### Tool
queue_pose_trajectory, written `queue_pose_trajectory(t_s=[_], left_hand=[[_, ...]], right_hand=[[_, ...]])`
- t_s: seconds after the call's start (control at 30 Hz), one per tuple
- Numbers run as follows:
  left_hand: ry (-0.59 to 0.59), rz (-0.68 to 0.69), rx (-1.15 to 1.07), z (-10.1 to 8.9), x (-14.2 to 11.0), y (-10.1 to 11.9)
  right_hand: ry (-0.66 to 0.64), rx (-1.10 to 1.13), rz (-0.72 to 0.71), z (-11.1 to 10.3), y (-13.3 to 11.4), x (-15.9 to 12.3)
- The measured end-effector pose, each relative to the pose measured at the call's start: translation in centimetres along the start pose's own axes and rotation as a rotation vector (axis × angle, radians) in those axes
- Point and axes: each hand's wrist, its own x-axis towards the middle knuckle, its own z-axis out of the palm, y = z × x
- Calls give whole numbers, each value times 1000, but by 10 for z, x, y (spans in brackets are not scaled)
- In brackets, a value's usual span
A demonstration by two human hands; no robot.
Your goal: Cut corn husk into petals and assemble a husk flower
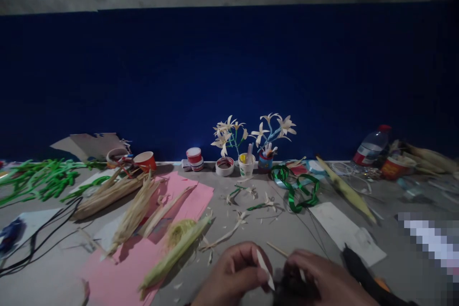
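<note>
My left hand is at the bottom middle, fingers pinched on a pale pointed husk petal. Close beside it, my right hand is curled over a dark object I cannot make out, with a thin wooden stick poking out to the upper left. Both hands hover just over the grey table. An ear of corn in its green husk lies to the left of my left hand on pink paper.
Dried corn husks and green stems lie at the left. Finished husk flowers stand in cups at the back by paint pots. Green ribbon, white paper, a black tool, a bottle at right.
</note>
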Motion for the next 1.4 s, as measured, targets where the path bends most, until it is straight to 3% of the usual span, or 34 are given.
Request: queue_pose_trajectory(t_s=[0.1, 0.2, 0.27, 0.37, 0.43, 0.57, 0.63, 0.73, 0.87, 1.03, 1.23, 1.4], left_hand=[[-115, -145, -96, 4, 1, -1], [-214, -251, -160, 5, 2, -3], [-227, -264, -153, 1, 2, -6], [-204, -245, -113, -9, 2, -8], [-115, -161, 18, -15, 0, -7], [276, 356, 787, -19, -11, 3], [284, 474, 980, -14, -15, 9], [212, 507, 1046, -1, -16, 14], [310, 598, 1139, 10, -11, 16], [298, 652, 1083, 8, -8, 11], [323, 821, 1121, 11, -6, 5], [379, 876, 1126, 2, -5, 1]], right_hand=[[99, 238, -214, -19, -22, 5], [-9, 386, -399, -25, -41, 13], [-81, 468, -447, -22, -46, 19], [-43, 485, -400, -16, -42, 25], [40, 417, -301, -14, -37, 26], [142, 238, -190, -15, -36, 25], [141, 183, -192, -16, -42, 24], [131, 124, -199, -15, -54, 22], [193, 63, -230, -8, -60, 21], [293, 73, -160, 4, -55, 19], [482, -1, -340, 15, -56, 17], [596, -15, -322, 19, -54, 13]])
